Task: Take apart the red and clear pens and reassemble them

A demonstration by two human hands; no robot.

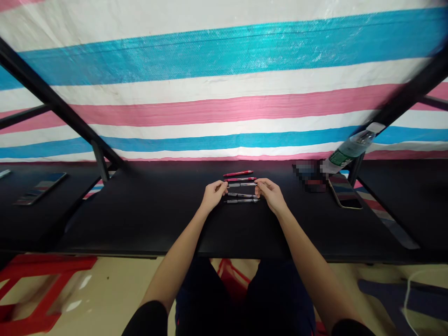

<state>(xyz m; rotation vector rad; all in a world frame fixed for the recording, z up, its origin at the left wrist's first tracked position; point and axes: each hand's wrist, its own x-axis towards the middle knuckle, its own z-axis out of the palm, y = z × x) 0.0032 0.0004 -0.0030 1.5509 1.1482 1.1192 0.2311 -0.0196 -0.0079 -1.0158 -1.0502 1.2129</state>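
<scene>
On the black table, several pens lie roughly parallel in a column between my hands. Farthest away is a red pen (238, 173), with a pink-red pen (240, 179) just below it. My left hand (213, 193) pinches the left end of a clear-barrelled pen (242, 185), and my right hand (270, 192) has its fingers closed at that pen's right end. Nearer to me are a black-and-clear pen (241, 195), its right end close to my right fingers, and another dark clear pen (241, 201).
At the right of the black table (157, 219), a clear bottle with a green label (345, 156) leans by the frame post, above a phone (345, 192) and a blurred-out patch. Another phone (41, 188) lies on the left table. Striped sheeting (224, 112) hangs behind. A red stool (45, 289) stands lower left.
</scene>
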